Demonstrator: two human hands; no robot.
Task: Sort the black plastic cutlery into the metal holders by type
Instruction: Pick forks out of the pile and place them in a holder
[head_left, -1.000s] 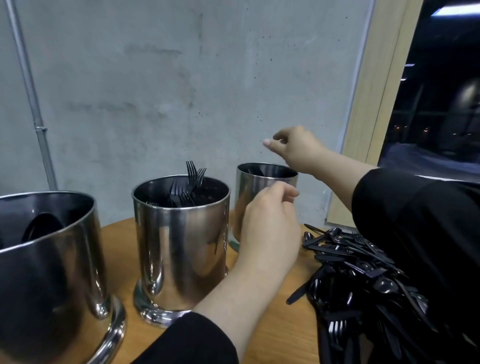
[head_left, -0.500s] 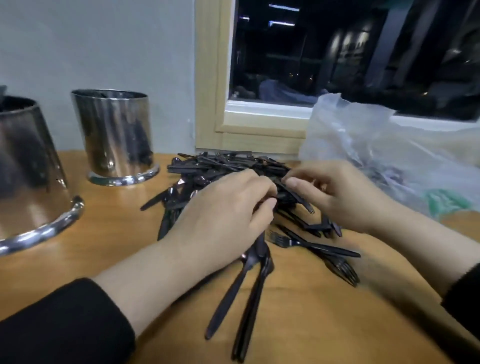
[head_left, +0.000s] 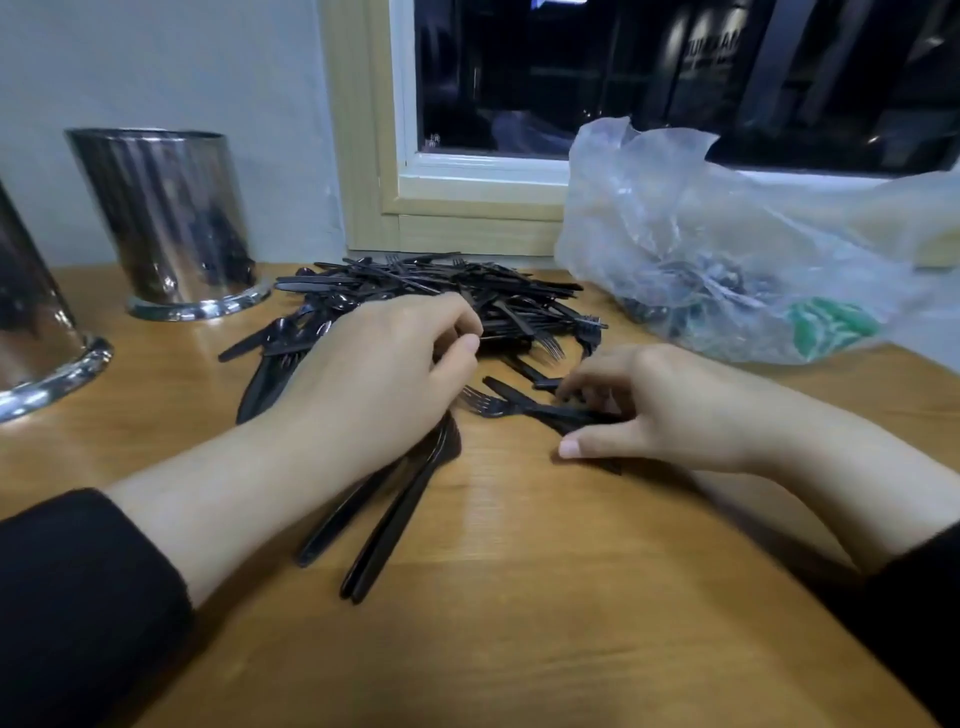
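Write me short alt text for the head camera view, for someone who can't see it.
Two hands work at a pile of black plastic cutlery on a wooden table: the left hand holds several pieces, the right hand picks at forks. Two metal holders stand left; a clear plastic bag lies right.

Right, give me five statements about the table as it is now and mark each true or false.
1. The cutlery pile lies on the wooden table. True.
2. The left hand is lifted high above a metal holder. False: it is low over the near edge of the pile, with black handles sticking out from under it.
3. The right hand is on a fork lying on the table. True.
4. The plastic bag sits to the left of the holders. False: it is on the right, under the window.
5. A metal holder stands left of the pile. True.
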